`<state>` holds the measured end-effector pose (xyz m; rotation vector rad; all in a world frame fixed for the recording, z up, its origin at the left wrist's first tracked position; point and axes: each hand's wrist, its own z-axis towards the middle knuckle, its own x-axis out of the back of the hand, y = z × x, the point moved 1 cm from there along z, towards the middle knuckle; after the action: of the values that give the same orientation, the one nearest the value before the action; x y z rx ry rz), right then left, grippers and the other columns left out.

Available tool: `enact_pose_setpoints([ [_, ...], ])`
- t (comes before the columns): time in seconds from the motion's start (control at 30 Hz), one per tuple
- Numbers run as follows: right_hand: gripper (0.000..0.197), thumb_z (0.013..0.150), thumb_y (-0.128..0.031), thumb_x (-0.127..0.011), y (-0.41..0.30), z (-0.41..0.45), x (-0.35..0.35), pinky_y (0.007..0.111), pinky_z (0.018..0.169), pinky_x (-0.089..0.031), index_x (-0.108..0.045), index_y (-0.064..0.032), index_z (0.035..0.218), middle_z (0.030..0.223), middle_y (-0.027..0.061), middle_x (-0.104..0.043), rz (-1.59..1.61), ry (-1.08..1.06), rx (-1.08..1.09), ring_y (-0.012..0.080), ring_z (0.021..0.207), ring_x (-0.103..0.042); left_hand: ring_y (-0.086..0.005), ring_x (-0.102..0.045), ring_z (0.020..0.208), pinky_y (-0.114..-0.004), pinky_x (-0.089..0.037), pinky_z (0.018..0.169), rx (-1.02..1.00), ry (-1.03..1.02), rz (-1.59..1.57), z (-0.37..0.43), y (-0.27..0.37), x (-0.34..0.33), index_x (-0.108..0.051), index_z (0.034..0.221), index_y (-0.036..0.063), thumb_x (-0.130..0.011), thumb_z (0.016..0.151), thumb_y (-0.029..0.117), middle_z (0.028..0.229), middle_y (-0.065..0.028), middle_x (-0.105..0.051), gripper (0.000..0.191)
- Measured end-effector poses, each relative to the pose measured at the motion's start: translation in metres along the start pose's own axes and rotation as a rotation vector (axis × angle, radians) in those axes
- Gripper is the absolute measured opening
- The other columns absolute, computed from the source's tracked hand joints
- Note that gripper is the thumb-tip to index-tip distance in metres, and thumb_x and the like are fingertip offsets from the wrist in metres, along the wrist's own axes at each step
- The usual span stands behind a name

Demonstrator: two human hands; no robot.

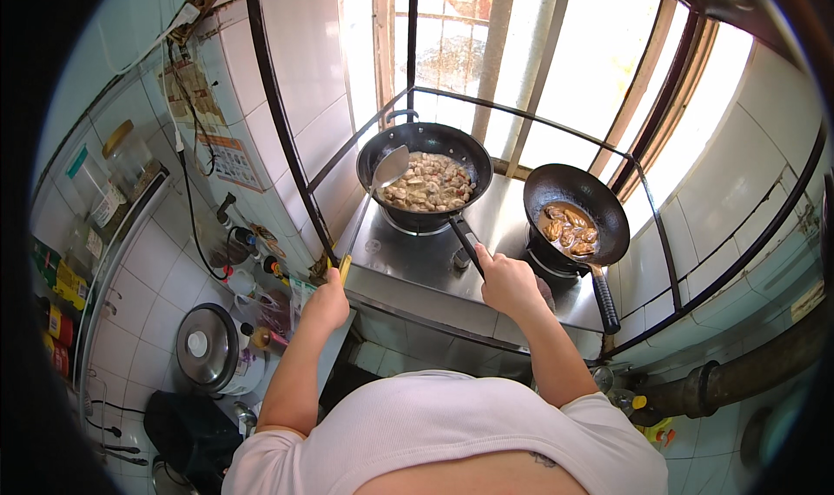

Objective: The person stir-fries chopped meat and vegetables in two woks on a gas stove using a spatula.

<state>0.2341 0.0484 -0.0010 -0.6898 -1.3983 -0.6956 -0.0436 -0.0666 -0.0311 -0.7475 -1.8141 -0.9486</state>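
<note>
My left hand (328,304) grips the yellow handle of a metal wok spatula (392,167), whose blade is raised at the left side of a black wok (425,137). Diced pieces of meat (431,183) with small red bits lie in that wok, on the left burner. My right hand (511,285) is closed around the wok's black handle (466,236). To the right, a second dark wok (573,192) sits on the other burner, holding browned chicken wings (568,229) in brown sauce. Its handle (605,303) points towards me, untouched.
The stainless-steel stove (417,270) stands below a bright window, framed by black metal bars (521,112). A rice cooker (208,348) and a sauce bottle (267,339) are at left. Jars (133,159) line a wall shelf. A large pipe (736,378) runs at right.
</note>
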Motion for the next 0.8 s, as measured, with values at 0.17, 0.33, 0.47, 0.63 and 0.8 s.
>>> enact_pose_setpoints([
  [0.17,0.063,0.072,-0.01,-0.053,-0.0004,0.0,0.0003,0.037,0.064,-0.049,-0.04,-0.0024,0.132,0.084,0.0137,-0.06,-0.003,-0.009,-0.003,0.0268,0.077,-0.063,-0.0416,-0.058,0.094,-0.048,-0.045,0.081,0.007,-0.007,0.003,0.0014,-0.0011,-0.0012,-0.029,0.123,-0.0028,-0.038,0.085,0.006,0.099,-0.0297,-0.059,0.041],
  [0.33,0.063,0.072,-0.01,-0.053,-0.0013,-0.0006,0.0024,0.037,0.064,-0.049,-0.039,-0.0029,0.133,0.085,0.0138,-0.06,0.004,-0.018,-0.011,0.0267,0.077,-0.063,-0.0418,-0.058,0.094,-0.048,-0.045,0.081,0.007,-0.006,0.0,0.0015,-0.0016,-0.0017,-0.028,0.124,-0.0027,-0.039,0.084,0.006,0.099,-0.0297,-0.059,0.042],
  [0.47,0.063,0.072,-0.01,-0.052,-0.002,-0.0002,0.0026,0.037,0.064,-0.049,-0.039,-0.0031,0.133,0.086,0.0141,-0.06,-0.004,-0.03,-0.011,0.0267,0.077,-0.063,-0.0422,-0.058,0.094,-0.049,-0.045,0.081,-0.001,0.012,-0.007,0.001,-0.0025,-0.0026,-0.028,0.124,-0.0027,-0.04,0.084,0.006,0.098,-0.03,-0.059,0.042],
  [0.63,0.063,0.072,-0.01,-0.052,-0.0013,0.0002,0.0018,0.037,0.064,-0.049,-0.038,-0.0034,0.133,0.087,0.014,-0.06,-0.008,-0.04,-0.018,0.0267,0.078,-0.063,-0.0426,-0.058,0.093,-0.049,-0.045,0.08,-0.008,0.014,-0.012,0.0002,-0.0012,-0.0017,-0.029,0.121,-0.0026,-0.04,0.083,0.006,0.097,-0.0306,-0.059,0.04],
  [0.8,0.063,0.072,-0.009,-0.052,-0.0024,0.0003,0.0031,0.037,0.064,-0.05,-0.038,-0.0034,0.133,0.087,0.0141,-0.06,-0.008,-0.041,-0.021,0.0268,0.078,-0.063,-0.0427,-0.058,0.093,-0.049,-0.045,0.08,-0.004,0.009,-0.014,-0.0001,-0.0013,-0.0009,-0.029,0.12,-0.0026,-0.04,0.083,0.005,0.096,-0.0307,-0.059,0.04],
])
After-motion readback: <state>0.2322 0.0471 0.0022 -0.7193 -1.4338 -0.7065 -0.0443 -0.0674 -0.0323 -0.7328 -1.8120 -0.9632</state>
